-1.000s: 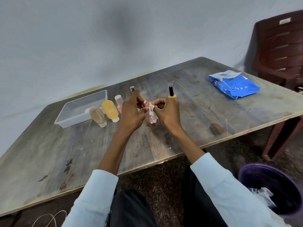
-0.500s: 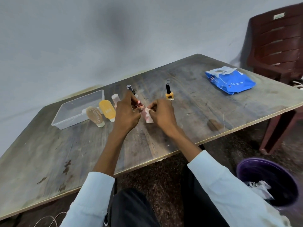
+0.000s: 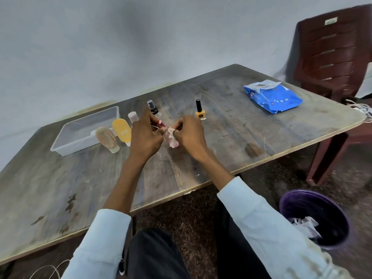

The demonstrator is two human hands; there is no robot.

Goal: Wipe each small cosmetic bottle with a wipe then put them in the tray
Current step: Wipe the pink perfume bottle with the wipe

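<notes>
My left hand (image 3: 145, 137) grips a small pink bottle (image 3: 161, 125) by its dark-red top, just above the table. My right hand (image 3: 189, 133) pinches a white wipe (image 3: 171, 137) wrapped around the bottle's lower part. A clear plastic tray (image 3: 84, 130) lies at the left, with nothing visible inside. In front of it stand a beige tube (image 3: 106, 139), a yellow tube (image 3: 122, 132) and a pale pink bottle (image 3: 133, 117). A clear spray bottle with a black top (image 3: 152, 107) stands behind my left hand. An orange nail-polish bottle with a black cap (image 3: 200, 111) stands beyond my right hand.
A blue pack of wipes (image 3: 271, 96) lies at the table's far right. A dark red plastic chair (image 3: 330, 57) stands beyond that corner. On the floor at my right is a purple bin (image 3: 314, 218) holding used wipes. A wall runs behind the wooden table (image 3: 231, 137).
My hands have stayed together on the pink bottle, and the wipe has shifted along it. The head camera has tilted slightly, so the scene sits a little differently in view.
</notes>
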